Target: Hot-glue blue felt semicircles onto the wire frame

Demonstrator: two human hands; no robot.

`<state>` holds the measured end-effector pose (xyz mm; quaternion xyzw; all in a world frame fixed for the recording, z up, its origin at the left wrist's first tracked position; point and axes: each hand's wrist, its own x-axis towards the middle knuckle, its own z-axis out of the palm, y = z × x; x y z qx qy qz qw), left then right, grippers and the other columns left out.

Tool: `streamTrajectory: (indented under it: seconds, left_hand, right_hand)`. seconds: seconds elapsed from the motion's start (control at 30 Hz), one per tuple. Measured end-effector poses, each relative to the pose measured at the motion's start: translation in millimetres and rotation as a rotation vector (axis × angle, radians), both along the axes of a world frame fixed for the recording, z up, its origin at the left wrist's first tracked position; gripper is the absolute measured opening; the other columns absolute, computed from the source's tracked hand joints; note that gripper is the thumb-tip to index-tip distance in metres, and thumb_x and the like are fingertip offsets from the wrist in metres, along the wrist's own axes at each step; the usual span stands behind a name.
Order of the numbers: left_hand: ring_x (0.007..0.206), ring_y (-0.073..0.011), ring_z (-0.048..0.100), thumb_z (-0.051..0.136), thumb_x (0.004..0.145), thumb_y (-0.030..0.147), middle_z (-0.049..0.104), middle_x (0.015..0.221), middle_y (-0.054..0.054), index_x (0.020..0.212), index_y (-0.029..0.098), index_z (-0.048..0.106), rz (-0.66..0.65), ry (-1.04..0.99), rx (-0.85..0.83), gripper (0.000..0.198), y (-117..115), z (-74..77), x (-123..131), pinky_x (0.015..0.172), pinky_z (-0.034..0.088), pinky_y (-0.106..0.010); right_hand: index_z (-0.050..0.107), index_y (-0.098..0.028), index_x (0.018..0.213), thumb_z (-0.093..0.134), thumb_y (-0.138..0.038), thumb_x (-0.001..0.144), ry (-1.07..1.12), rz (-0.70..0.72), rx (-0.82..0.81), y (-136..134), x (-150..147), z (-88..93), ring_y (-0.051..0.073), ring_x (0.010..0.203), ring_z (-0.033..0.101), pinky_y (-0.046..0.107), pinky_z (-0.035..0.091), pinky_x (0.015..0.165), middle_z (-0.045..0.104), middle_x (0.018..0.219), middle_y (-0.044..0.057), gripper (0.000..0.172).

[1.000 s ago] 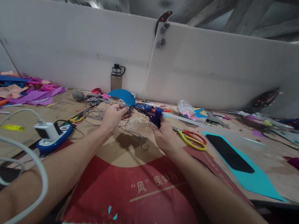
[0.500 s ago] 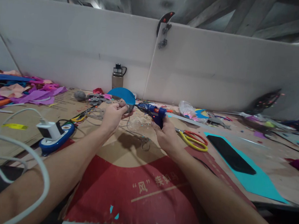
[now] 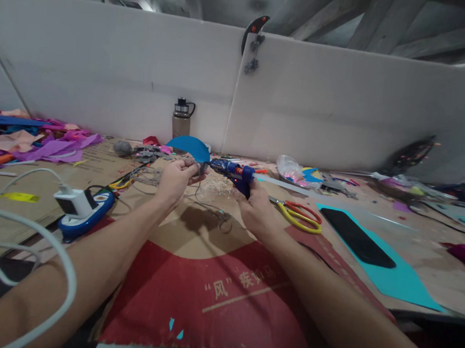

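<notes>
My right hand (image 3: 256, 209) is wrapped round the grip of a blue glue gun (image 3: 232, 172) with an orange trigger, its nozzle pointing left. My left hand (image 3: 175, 180) pinches a small grey piece (image 3: 201, 168) right at the nozzle tip. Grey string (image 3: 218, 215) trails down from that piece onto the cardboard (image 3: 210, 288) under both forearms. A blue paper half-disc (image 3: 190, 146) stands just behind my left hand.
Yellow and red scissors (image 3: 299, 215) lie right of my right hand. A black phone (image 3: 357, 237) rests on a teal sheet (image 3: 399, 278). A blue power strip with a white charger (image 3: 81, 210) lies at the left. A bottle (image 3: 180, 119) stands by the white wall.
Both hands keep their hold and stay almost still; the view shifts slightly back and forth.
</notes>
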<state>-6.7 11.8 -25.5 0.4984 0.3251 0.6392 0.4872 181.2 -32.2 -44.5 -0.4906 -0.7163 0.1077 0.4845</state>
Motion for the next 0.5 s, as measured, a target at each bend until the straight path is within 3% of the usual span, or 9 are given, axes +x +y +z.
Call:
streamTrajectory:
  seconds: [0.5]
  left_hand:
    - [0.076, -0.0174, 0.067, 0.067, 0.068, 0.020, 0.066, 0.077, -0.006, 0.072, 0.011, 0.057, -0.008, -0.048, -0.004, 0.014, 0.8, 2.1, -2.8, 0.081, 0.053, -0.037]
  right_hand:
    - [0.054, -0.017, 0.113, 0.050, -0.033, 0.082, 0.010, -0.020, 0.049, 3.3, 3.8, -3.5, 0.025, 0.092, 0.057, 0.042, 0.043, 0.084, 0.062, 0.104, 0.012, 0.035]
